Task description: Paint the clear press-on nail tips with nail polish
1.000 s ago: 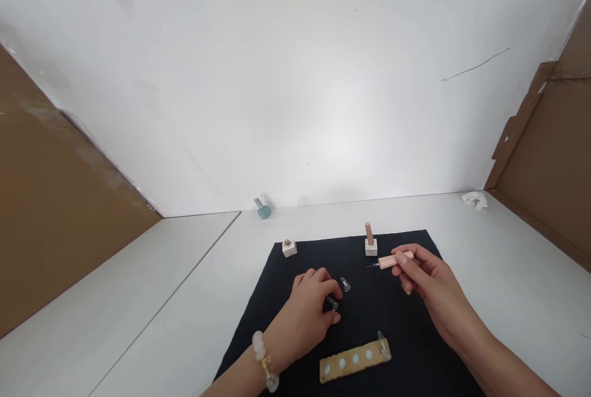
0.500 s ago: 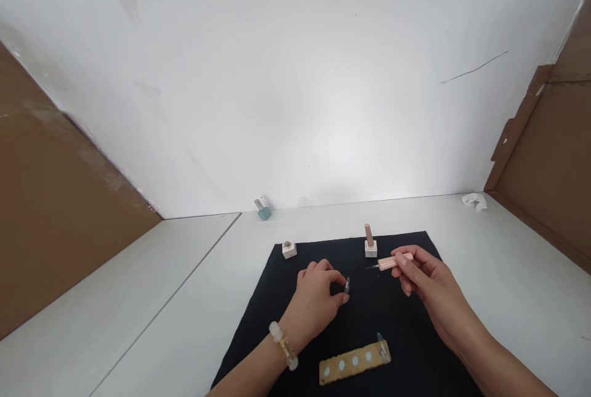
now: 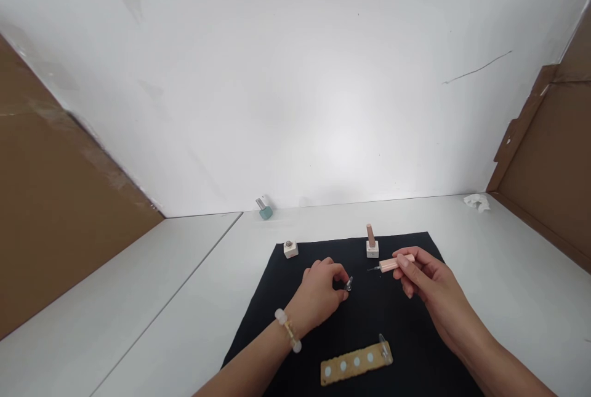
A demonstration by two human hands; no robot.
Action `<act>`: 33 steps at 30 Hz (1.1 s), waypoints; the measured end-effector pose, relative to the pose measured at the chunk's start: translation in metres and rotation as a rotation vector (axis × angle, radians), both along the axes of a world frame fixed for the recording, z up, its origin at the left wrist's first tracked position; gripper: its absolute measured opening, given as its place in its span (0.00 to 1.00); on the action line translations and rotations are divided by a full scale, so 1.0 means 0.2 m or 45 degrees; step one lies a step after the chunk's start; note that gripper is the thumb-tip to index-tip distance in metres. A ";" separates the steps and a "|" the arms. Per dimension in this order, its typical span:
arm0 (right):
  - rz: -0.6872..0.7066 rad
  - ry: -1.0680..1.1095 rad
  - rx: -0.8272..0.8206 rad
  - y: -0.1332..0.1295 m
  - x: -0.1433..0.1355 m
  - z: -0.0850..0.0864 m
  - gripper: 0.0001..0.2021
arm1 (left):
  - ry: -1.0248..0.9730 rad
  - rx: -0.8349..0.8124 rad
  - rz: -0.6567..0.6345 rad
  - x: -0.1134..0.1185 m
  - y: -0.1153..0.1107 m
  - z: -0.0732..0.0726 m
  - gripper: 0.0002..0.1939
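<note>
Between thumb and index finger, my left hand (image 3: 321, 292) pinches a small clear false nail tip (image 3: 349, 283) over the black cloth (image 3: 286, 317). My right hand (image 3: 427, 277) grips the pink handle of a nail polish brush (image 3: 390, 264), its thin bristle end pointing left toward the nail tip, a short gap apart. Behind the brush, a white square bottle with a pink cap (image 3: 370, 243) stands upright. Nearer to me lies a tan strip (image 3: 341, 367) with several white dots and one clear nail tip (image 3: 385, 348) standing at its right end.
At the cloth's back left corner sits a white bottle (image 3: 290, 250) without its cap. A teal polish bottle (image 3: 265, 208) is by the white wall (image 3: 295, 108). Crumpled tissue (image 3: 477, 202) lies back right. Brown cardboard panels (image 3: 60, 200) stand at both sides.
My left hand has turned the nail tip slightly, and it now tilts more to the right. My right hand holds the brush almost still. The whole view has shifted a little.
</note>
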State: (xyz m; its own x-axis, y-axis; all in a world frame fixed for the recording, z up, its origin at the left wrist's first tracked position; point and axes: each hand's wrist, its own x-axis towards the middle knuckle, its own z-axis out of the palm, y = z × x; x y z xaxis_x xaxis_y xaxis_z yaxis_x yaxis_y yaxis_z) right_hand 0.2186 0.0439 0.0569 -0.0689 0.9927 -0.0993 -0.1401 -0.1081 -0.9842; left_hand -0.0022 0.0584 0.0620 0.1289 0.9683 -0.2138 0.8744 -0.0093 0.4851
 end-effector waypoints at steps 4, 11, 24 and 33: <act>-0.009 0.000 0.002 0.01 0.00 0.00 0.21 | -0.081 -0.007 0.003 -0.03 0.04 -0.05 0.08; 0.000 0.005 -0.008 0.00 -0.01 0.00 0.21 | -0.304 -0.045 -0.034 -0.06 0.11 -0.12 0.07; -0.039 0.000 -0.009 0.00 -0.01 0.01 0.24 | -0.590 0.136 0.079 -0.01 -0.01 0.00 0.06; -0.112 -0.177 0.208 -0.09 -0.01 0.04 0.20 | -0.877 0.342 0.165 -0.01 -0.23 0.06 0.03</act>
